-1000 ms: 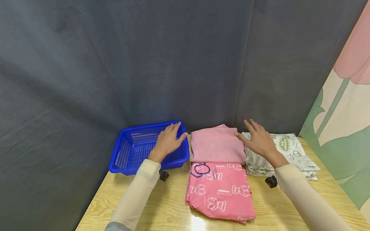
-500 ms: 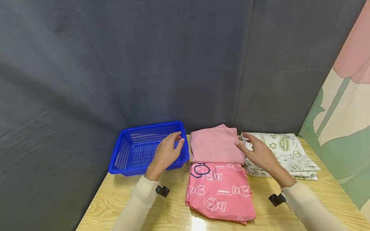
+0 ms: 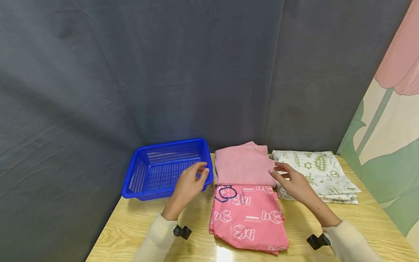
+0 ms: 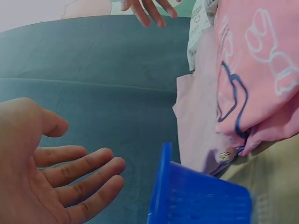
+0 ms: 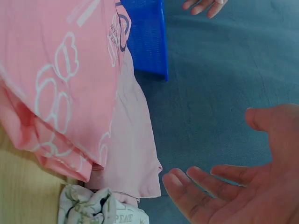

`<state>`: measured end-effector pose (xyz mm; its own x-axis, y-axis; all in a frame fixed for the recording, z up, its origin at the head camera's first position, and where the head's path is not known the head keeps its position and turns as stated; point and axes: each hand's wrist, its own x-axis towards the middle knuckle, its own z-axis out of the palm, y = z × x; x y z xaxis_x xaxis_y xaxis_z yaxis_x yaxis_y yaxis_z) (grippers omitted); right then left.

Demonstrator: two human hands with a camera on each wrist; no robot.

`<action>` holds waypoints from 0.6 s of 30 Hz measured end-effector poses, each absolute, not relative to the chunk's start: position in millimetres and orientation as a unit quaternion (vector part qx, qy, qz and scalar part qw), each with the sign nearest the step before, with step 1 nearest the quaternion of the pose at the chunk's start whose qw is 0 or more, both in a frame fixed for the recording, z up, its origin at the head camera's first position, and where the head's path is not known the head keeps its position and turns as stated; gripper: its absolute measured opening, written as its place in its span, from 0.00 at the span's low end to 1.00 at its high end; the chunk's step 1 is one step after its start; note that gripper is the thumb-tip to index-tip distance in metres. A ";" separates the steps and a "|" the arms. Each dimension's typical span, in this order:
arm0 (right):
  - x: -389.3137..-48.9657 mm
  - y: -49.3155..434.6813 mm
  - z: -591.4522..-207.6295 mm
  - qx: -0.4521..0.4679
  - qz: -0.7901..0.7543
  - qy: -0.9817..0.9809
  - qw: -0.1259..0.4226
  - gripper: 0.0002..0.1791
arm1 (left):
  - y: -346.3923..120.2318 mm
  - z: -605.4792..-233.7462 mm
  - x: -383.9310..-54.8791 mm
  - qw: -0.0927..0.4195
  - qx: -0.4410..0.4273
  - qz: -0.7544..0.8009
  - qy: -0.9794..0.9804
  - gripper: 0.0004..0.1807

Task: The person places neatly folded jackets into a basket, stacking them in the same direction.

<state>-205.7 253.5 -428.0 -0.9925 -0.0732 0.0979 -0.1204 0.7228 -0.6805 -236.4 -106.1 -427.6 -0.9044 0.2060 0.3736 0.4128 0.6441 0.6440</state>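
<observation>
My left hand (image 3: 189, 185) hovers by the right front corner of a blue plastic basket (image 3: 129, 174), its fingers loosely bent around nothing. In the left wrist view that palm (image 4: 28, 177) faces up beside the basket's rim. My right hand (image 3: 296, 185) is held above the near left part of a folded white cloth with green print (image 3: 327, 174), also holding nothing. Between the hands lie a plain pink folded cloth (image 3: 243, 163) and, in front of it, a darker pink folded cloth (image 3: 248, 222) with white outlines and a navy bow-like line.
The light wooden table (image 3: 114, 233) carries everything. A dark grey curtain (image 3: 203, 72) hangs right behind and at the left. On the right stands a wall panel (image 3: 389, 145) painted with a pink flower and green leaves. Black wrist cameras (image 3: 182, 231) sit at both cuffs.
Both hands have drawn back toward me and lowered in the view, and their fingers have gone from spread to loosely bent. The cloths and basket stay where they were.
</observation>
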 end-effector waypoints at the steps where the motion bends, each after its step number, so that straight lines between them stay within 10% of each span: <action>1: -204.7 253.5 -429.2 0.049 0.370 -0.927 0.028 0.40 | -106.1 -429.1 -235.2 0.131 -0.172 -0.388 -0.896 0.19; 18: -194.3 254.2 -448.0 0.010 0.422 -0.906 -0.016 0.38 | -103.8 -459.0 -215.7 0.095 -0.180 -0.423 -0.883 0.18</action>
